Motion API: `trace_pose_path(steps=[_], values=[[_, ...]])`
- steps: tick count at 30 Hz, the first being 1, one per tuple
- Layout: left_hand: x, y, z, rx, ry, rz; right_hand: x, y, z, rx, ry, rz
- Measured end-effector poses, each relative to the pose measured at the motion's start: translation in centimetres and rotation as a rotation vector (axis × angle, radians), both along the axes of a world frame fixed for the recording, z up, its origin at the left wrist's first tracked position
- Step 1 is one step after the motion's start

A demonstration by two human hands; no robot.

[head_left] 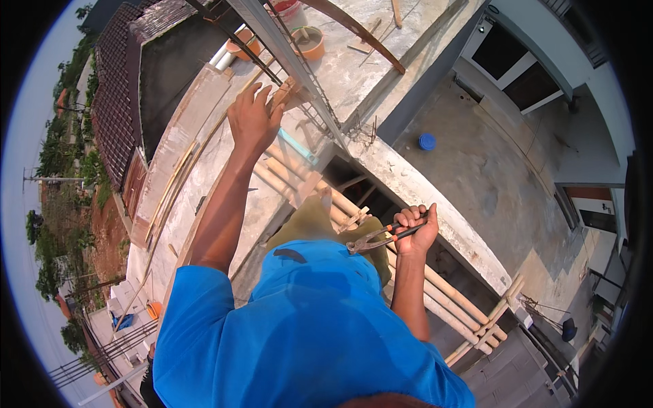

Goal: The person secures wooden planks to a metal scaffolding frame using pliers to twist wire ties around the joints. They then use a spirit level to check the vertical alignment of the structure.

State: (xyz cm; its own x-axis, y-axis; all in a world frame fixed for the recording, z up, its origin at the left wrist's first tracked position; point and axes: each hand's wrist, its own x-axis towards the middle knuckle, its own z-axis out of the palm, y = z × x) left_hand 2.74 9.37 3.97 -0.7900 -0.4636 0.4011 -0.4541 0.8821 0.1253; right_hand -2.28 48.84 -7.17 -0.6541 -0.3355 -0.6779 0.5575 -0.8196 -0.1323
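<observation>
1. Pincers, one pair: metal head, dark handles touched with orange. Located right of centre, over the front of the blue shirt, head pointing left.
2. Right hand: fingers wrapped around the pincers' handles, toward their ends. Whether the biting edges meet is too small to tell. Advice: this rearward hold should give good leverage; best kept firm, with the head turned away from the body.
3. Left hand: raised to the far left, fingers spread, at a wooden piece. Cannot tell whether it grasps or merely rests. Advice: if used for support, a full wrap would likely serve better than fingertips.
4. Metal bar: grey, slanting, just right of the wooden piece. Advice: knuckles best kept off its edges.
5. Bamboo poles: several, running from far left to near right beneath the body. Advice: round surfaces may roll, so balance should precede any hard squeeze.
6. Concrete ledge: right of the poles, a dark gap between. Advice: a dropped tool could fall through there.
</observation>
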Motion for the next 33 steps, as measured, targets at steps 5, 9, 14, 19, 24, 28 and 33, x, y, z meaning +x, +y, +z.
trace_pose_path(steps=[5,9,14,19,24,28,33], values=[[-0.3,7.0,-4.5,0.927,0.2,0.352,-0.4,-1.7,-3.8,0.042,-0.037,0.073],[-3.4,4.0,-12.6,1.215,0.803,0.303,-0.2,-3.6,-6.7,0.025,-0.054,0.145],[-5.3,1.9,-14.9,1.185,0.863,0.259,-0.2,-5.1,-11.1,0.009,-0.078,0.192],[-4.3,1.6,-15.7,1.076,0.725,0.212,-0.8,-7.5,-14.6,-0.011,-0.09,0.2],[2.0,6.5,-20.7,1.21,-0.324,-0.182,-1.6,-12.8,-19.6,0.018,0.077,0.183],[3.2,8.8,-28.3,0.867,-0.559,-0.403,-2.3,-18.4,-23.7,-0.002,0.26,0.142],[2.5,3.8,-36.1,0.845,-0.612,-0.275,-2.3,-22.9,-32.2,0.09,0.861,0.436]])
